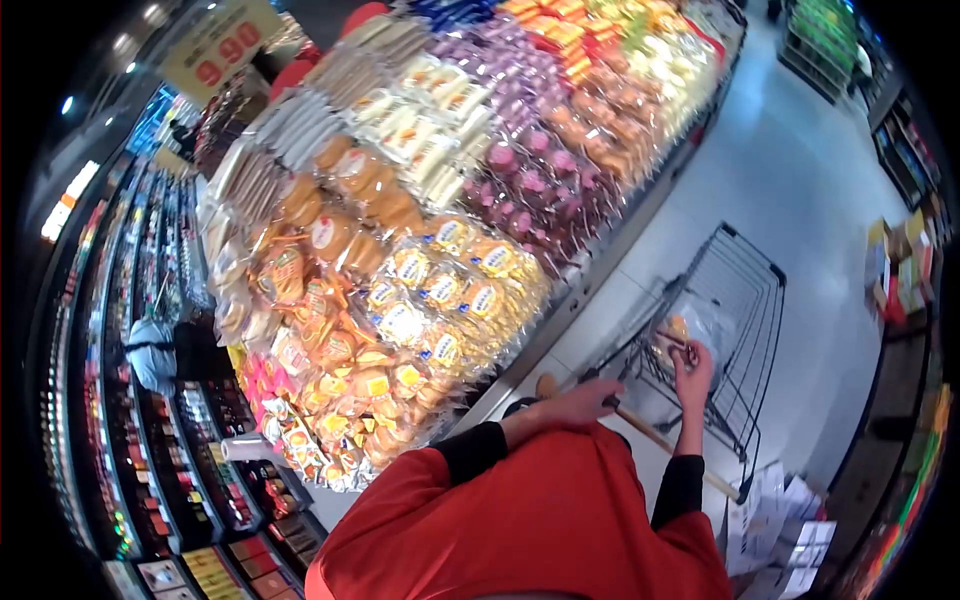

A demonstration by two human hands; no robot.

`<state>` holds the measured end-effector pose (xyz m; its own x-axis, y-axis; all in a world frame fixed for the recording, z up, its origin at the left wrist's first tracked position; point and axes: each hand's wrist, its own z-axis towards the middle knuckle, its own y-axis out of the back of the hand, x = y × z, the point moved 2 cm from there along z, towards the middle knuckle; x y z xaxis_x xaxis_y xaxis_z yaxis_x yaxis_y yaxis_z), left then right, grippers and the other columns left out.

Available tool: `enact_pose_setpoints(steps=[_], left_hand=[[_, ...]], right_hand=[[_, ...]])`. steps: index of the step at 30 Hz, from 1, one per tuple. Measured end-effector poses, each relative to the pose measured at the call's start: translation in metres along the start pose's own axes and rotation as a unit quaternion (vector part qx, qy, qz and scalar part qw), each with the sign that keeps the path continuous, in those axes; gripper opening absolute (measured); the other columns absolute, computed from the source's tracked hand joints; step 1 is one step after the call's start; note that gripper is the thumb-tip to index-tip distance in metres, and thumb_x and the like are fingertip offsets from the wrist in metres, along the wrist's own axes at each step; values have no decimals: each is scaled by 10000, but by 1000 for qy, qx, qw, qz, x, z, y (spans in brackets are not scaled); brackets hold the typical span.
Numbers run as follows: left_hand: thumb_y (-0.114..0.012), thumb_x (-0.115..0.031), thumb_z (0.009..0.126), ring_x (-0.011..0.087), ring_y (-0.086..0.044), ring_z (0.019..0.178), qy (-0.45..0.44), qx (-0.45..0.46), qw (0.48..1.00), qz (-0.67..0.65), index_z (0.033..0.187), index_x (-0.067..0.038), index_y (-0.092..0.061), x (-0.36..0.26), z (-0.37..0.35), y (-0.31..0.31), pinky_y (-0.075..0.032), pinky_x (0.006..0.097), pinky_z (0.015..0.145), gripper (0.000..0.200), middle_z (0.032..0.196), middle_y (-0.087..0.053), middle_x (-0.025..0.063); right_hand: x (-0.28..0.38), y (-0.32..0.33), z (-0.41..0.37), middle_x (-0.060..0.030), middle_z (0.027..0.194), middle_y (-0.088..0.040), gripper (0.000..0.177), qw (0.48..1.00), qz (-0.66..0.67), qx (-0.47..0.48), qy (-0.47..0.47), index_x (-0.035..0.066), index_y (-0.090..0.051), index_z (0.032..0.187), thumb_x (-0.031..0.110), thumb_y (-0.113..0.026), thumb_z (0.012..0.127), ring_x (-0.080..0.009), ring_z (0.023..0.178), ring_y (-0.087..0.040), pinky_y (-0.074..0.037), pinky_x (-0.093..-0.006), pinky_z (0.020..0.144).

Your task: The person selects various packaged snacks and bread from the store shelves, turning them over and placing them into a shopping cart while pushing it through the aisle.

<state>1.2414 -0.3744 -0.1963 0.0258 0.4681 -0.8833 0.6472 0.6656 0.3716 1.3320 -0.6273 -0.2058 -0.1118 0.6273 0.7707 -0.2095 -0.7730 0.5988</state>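
My left hand point(588, 402) is closed around the near left end of the handle point(645, 430) of a wire shopping cart point(762, 345). Beyond the handle, my right hand point(692, 372) reaches over the cart, its fingers pinched on a small brown item whose kind I cannot make out. A clear plastic bag point(712, 322) with something yellow-orange in it lies in the cart, just by those fingers. To the left stands a large display of wrapped snacks, with yellow-and-white packets point(442, 288) and brown packaged breads point(345, 225).
A price sign point(222, 48) reading 9.90 hangs at upper left. Stocked shelves point(150, 430) line the left side, where a person in a light top point(152, 355) stands. Cardboard boxes point(905, 262) are at the right, and printed cartons point(790, 530) lie near the cart's handle.
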Motion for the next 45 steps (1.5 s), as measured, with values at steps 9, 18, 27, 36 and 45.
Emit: enact_pose_setpoints(steps=[9, 18, 27, 36, 45], left_hand=[[-618, -144, 921, 397, -416, 1399, -79, 57, 991, 95, 1388, -16, -508, 9, -5, -17, -341, 432, 1169, 497, 1529, -407, 218], [-604, -249, 1009, 347, -497, 1355, -61, -246, 964, 83, 1446, -19, -477, -90, -81, 182, -382, 419, 1147, 509, 1460, -509, 214], [-667, -149, 865, 399, -586, 1135, 23, -623, 653, 430, 1216, 36, -601, -77, -107, 444, -458, 498, 993, 402, 1206, -620, 222], [-651, -118, 830, 366, -594, 1122, 166, -585, 650, 456, 1166, -40, -621, -29, -108, 536, -466, 515, 938, 346, 1144, -630, 164], [-486, 33, 876, 432, -628, 1042, 89, -631, 634, 438, 1218, 44, -629, -42, -118, 529, -490, 489, 909, 371, 1072, -675, 268]], right_hand=[[-143, -55, -9, -181, 955, -719, 406, 948, -233, 122, -179, 30, -655, 996, 284, -818, 724, -371, 910, -698, -549, -451, 835], [-117, -50, -18, -134, 1158, -717, 480, 918, -226, 133, -299, 142, -659, 1223, 343, -762, 799, -358, 1109, -672, -526, -489, 937], [-101, -45, -23, -155, 1190, -705, 464, 923, -222, 131, -287, 154, -698, 1223, 344, -770, 806, -351, 1105, -677, -528, -462, 952], [-98, -49, -48, -131, 1126, -698, 329, 955, -186, 27, -229, 146, -710, 1109, 270, -754, 807, -343, 1076, -662, -515, -441, 940], [-79, -50, -47, -122, 1088, -720, 305, 944, -178, 43, -274, 138, -720, 1103, 272, -716, 830, -335, 1036, -685, -536, -444, 896]])
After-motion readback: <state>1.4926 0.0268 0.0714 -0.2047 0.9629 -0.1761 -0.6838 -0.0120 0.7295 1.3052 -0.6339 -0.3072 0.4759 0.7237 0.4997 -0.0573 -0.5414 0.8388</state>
